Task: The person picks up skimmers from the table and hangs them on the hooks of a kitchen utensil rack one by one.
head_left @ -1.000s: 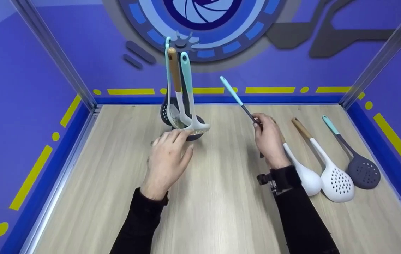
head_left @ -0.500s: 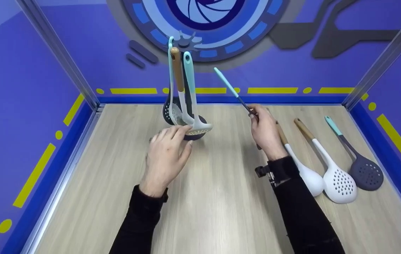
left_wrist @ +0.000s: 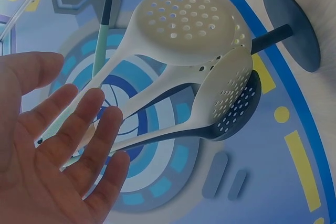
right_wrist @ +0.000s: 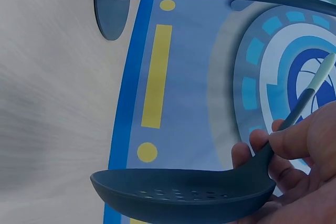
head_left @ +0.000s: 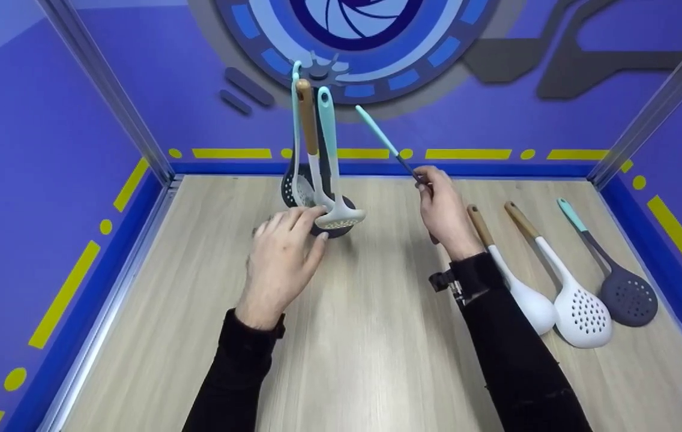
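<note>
We judge the likeliest trouble to be a knock at the utensil stand (left_wrist: 303, 35), because its small round base carries several hanging utensils close together on the side we see, and a push on them could rock it or swing them into one another. The front white skimmer (head_left: 341, 221) seems most exposed: our fingertips lie right beside it, so a careless nudge could lift its mint handle off the hooked top (head_left: 319, 71). The other weak point is our low grip on the dark slotted skimmer (right_wrist: 173, 211); with the fingers so near its bowl, the long mint handle (head_left: 377, 131) reaches well beyond them, and a small turn of the wrist could send its tip wide or into the wooden handle (head_left: 307, 117) among the hanging ones. As for the hands, our right hand (head_left: 443, 213) pinches that dark skimmer at the neck between thumb and fingers, holding it in the air to the right of the stand, handle slanting up toward it. Our left hand (head_left: 281, 258) is loose, its fingers spread and nearly straight, grasping nothing; whether a fingertip touches the front white skimmer or merely overlaps it from above, we cannot tell.
</note>
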Demonstrator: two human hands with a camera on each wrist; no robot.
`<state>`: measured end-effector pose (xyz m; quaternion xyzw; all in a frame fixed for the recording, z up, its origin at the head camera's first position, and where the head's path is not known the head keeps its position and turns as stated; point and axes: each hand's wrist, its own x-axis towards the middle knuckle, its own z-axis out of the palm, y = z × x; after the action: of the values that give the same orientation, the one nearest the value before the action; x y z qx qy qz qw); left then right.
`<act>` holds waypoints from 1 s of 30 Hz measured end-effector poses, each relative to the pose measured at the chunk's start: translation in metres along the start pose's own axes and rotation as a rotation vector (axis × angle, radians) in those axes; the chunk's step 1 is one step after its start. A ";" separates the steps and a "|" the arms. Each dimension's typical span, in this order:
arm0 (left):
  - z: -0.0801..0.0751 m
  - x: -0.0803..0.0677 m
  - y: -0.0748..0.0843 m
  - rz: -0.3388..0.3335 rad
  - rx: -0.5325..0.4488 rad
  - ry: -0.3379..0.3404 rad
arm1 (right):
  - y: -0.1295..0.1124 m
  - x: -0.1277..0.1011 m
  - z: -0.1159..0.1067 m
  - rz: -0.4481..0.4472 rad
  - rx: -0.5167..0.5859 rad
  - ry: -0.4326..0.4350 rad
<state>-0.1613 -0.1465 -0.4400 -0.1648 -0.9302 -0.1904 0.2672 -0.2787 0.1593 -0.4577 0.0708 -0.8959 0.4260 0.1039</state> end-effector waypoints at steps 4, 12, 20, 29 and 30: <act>-0.002 0.002 -0.001 0.001 0.007 0.011 | -0.003 0.006 0.001 -0.009 0.023 -0.006; -0.006 0.005 -0.001 0.000 0.005 0.028 | -0.008 0.015 0.003 -0.047 0.023 0.003; -0.008 0.007 -0.002 -0.013 0.009 0.045 | -0.013 0.020 0.007 -0.069 -0.012 0.000; -0.010 0.008 -0.004 -0.044 -0.007 0.060 | -0.022 0.031 0.011 -0.070 -0.035 0.005; -0.010 0.008 -0.004 -0.047 -0.006 0.061 | -0.024 0.033 0.011 -0.075 -0.032 0.009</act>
<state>-0.1650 -0.1533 -0.4286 -0.1381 -0.9246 -0.2043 0.2903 -0.3066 0.1349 -0.4387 0.1009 -0.8988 0.4079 0.1249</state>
